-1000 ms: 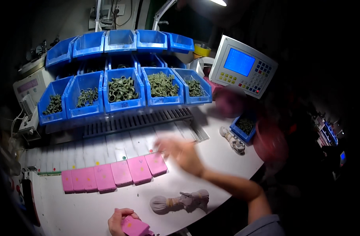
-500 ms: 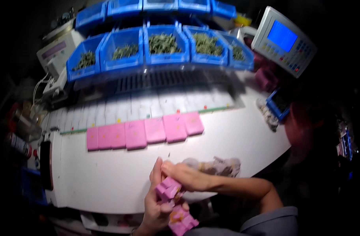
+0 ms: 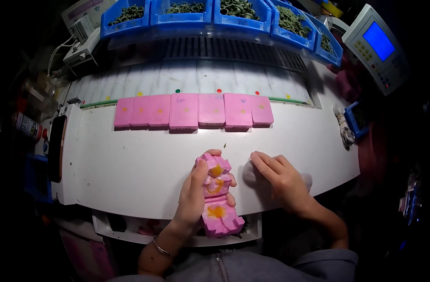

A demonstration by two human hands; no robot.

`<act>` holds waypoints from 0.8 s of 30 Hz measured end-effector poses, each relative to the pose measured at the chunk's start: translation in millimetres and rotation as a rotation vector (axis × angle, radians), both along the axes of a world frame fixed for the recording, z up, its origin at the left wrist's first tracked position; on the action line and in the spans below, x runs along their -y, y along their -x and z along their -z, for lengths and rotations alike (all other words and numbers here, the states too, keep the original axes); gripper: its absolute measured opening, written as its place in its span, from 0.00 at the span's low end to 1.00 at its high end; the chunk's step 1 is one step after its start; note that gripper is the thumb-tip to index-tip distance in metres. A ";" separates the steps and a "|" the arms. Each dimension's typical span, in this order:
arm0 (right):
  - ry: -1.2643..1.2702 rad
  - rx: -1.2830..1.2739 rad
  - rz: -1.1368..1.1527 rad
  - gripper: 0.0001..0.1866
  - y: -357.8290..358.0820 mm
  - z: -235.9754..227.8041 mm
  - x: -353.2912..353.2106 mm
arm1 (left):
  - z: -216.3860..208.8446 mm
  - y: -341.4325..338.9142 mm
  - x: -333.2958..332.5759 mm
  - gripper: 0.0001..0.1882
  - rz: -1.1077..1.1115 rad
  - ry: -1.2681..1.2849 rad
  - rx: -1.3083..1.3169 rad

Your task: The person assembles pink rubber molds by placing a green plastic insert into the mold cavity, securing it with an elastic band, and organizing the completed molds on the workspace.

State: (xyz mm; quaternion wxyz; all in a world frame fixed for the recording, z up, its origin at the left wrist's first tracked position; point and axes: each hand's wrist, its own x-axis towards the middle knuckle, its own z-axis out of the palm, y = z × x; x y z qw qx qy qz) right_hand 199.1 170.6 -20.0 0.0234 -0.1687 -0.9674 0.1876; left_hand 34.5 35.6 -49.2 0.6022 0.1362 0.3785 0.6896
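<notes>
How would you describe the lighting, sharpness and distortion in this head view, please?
Head view: white worktable brightly lit, corners falling to black; fisheye bends the table edge and the blue bins; left hand and pink block stack reasonably sharp.

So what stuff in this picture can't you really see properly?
- Head view: the whitish thing under the right hand is mostly covered by the palm, so its kind stays unclear.
- Head view: the pink hinged block is partly wrapped by the left hand; its back is hidden.
- Head view: the blue bins are cut off by the top edge.
- Head view: the dark side areas are too dim to read.
</notes>
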 end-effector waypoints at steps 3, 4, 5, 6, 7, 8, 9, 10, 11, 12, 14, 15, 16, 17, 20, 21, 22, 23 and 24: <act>-0.153 -0.217 -0.018 0.31 4.2 -11.3 15.0 | -0.7 -3.7 -3.9 0.25 -0.059 0.028 0.106; -0.195 -0.191 -0.049 0.33 2.9 -17.2 20.8 | 0.8 -0.5 -1.9 0.25 -0.071 0.026 0.104; -0.195 -0.194 -0.060 0.33 -1.7 -12.7 29.5 | 2.8 2.7 1.1 0.25 -0.099 0.049 0.114; -0.128 -0.114 -0.074 0.33 -7.1 -6.1 38.9 | 2.5 6.5 4.6 0.25 -0.143 0.078 0.115; -0.076 -0.022 -0.064 0.34 -15.3 -4.0 42.3 | 2.2 5.5 1.6 0.25 -0.143 0.072 0.117; -0.083 -0.020 -0.066 0.34 -18.9 -4.6 41.4 | 1.8 4.8 -1.2 0.25 -0.138 0.076 0.103; -0.051 -0.007 -0.063 0.34 -23.2 -5.5 42.0 | 1.4 2.7 -1.8 0.25 -0.135 0.088 0.090; -0.019 0.006 -0.060 0.35 -26.9 -6.8 42.2 | 0.9 0.5 -3.6 0.25 -0.137 0.089 0.092; 0.012 0.019 -0.057 0.35 -29.8 -8.0 41.8 | 0.3 -1.9 -6.4 0.25 -0.135 0.092 0.054; -0.054 -0.077 -0.027 0.33 -26.1 -8.0 36.4 | 0.8 -1.8 -8.0 0.25 -0.129 0.096 0.011; -0.132 -0.230 0.003 0.31 -14.2 -18.1 32.1 | 1.4 -2.0 -6.6 0.25 -0.120 0.106 0.019; -0.214 -0.374 0.032 0.29 -6.1 -22.6 31.8 | 2.1 -1.9 -5.3 0.25 -0.111 0.112 0.035; -0.319 -0.511 -0.018 0.26 1.1 -20.7 30.6 | 2.7 -4.5 -5.2 0.24 -0.128 0.083 0.067; -0.323 -0.512 -0.017 0.26 7.9 -16.6 32.8 | 0.5 -6.4 -5.9 0.24 -0.126 0.079 0.067; -0.390 -0.308 -0.131 0.28 19.2 -14.7 39.6 | -6.3 -11.6 -7.7 0.23 -0.194 0.040 0.040; -0.387 -0.313 -0.140 0.28 20.6 -16.3 37.9 | -5.0 -11.2 -4.9 0.23 -0.204 0.041 0.037; -0.331 -0.311 -0.149 0.28 20.4 -19.6 35.7 | -2.8 -11.2 -1.3 0.23 -0.167 0.046 0.069; -0.274 -0.307 -0.158 0.28 20.4 -22.8 34.3 | -1.1 -10.4 1.5 0.23 -0.130 0.051 0.102; -0.256 -0.349 -0.112 0.28 19.1 -27.4 34.5 | -4.0 -9.5 2.8 0.23 -0.133 0.051 0.104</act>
